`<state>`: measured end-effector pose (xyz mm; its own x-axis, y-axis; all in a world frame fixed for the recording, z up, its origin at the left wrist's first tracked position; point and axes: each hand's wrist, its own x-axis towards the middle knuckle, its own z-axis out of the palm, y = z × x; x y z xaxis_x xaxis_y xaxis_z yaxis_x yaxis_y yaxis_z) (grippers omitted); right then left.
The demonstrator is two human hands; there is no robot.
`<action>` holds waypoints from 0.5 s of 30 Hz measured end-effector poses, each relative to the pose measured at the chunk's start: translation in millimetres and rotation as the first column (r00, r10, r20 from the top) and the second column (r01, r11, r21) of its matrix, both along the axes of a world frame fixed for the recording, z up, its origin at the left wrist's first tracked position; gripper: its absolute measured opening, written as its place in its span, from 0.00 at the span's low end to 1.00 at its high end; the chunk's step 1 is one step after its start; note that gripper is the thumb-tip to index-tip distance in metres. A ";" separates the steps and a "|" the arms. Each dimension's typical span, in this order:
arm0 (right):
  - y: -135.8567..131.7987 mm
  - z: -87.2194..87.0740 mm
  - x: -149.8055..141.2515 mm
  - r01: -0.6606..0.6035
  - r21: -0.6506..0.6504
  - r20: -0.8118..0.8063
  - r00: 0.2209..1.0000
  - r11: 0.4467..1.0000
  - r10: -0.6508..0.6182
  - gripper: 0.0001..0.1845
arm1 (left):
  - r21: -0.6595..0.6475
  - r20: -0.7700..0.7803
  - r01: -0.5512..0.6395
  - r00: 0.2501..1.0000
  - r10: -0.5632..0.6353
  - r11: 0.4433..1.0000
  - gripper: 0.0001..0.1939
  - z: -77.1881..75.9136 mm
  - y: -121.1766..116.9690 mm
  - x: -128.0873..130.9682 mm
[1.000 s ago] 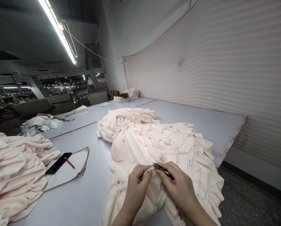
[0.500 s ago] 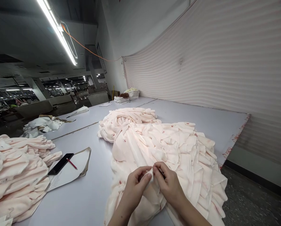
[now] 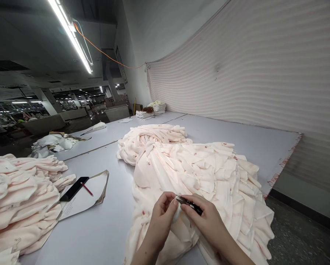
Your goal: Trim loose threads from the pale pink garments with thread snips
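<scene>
My left hand (image 3: 161, 217) is closed, pinching a small fold of pale pink fabric between thumb and fingers. Close beside it, my right hand (image 3: 206, 219) grips small black thread snips (image 3: 192, 205), whose tip points left at the pinched fold. Whether the blades touch the cloth is too small to tell. Both hands are above a large heap of pale pink fabric (image 3: 187, 165) with small reddish prints, which spreads in ruffled layers across the table.
On the grey table (image 3: 98, 235) a black phone (image 3: 74, 188) and red pencil (image 3: 87, 189) rest on papers (image 3: 98, 186). Another pink fabric pile (image 3: 21, 198) lies at left. White cloth stacks (image 3: 157, 107) stand at the back. A striped cloth (image 3: 250, 73) hangs along the right.
My right hand has shifted slightly right, and the black snips, mostly hidden before, now show between its fingers. The left hand keeps its pinch. The view has moved slightly.
</scene>
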<state>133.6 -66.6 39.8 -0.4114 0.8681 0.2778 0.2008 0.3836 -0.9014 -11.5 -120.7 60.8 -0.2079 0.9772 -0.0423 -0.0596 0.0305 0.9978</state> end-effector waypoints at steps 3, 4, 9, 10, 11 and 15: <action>3.5 0.1 -1.2 -0.019 -0.031 -0.027 0.999 0.999 0.018 0.13 | -0.004 -0.063 0.020 0.998 -0.020 1.000 0.11 -0.7 1.1 -0.7; 4.8 0.6 -1.4 -0.036 -0.050 -0.047 0.998 0.998 0.034 0.13 | -0.007 -0.077 0.031 0.997 -0.032 0.999 0.11 -1.5 1.7 -0.2; 11.8 0.1 -1.0 -0.170 -0.261 -0.213 0.970 0.950 0.115 0.14 | 0.004 -0.119 0.114 0.986 -0.113 0.993 0.11 -8.5 8.3 0.9; 13.1 -1.9 -0.2 -0.175 -0.300 -0.245 0.964 0.938 0.102 0.15 | 0.034 -0.139 0.103 0.985 -0.098 0.994 0.10 -8.3 10.2 -4.2; 14.2 -4.9 1.2 -0.165 -0.328 -0.271 0.960 0.930 0.075 0.15 | 0.081 -0.145 0.058 0.988 -0.046 0.995 0.10 -6.5 12.2 -13.0; 15.0 -25.3 11.9 -0.035 -0.328 -0.219 0.975 0.944 -0.040 0.16 | 0.269 0.222 -0.353 0.928 0.298 0.896 0.14 18.3 18.8 -77.9</action>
<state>145.5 -51.5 14.4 -0.3700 0.9270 0.0610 -0.0161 0.0592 -0.9981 -89.4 -102.0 79.2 -0.5325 0.8277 0.1771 -0.1848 -0.3179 0.9299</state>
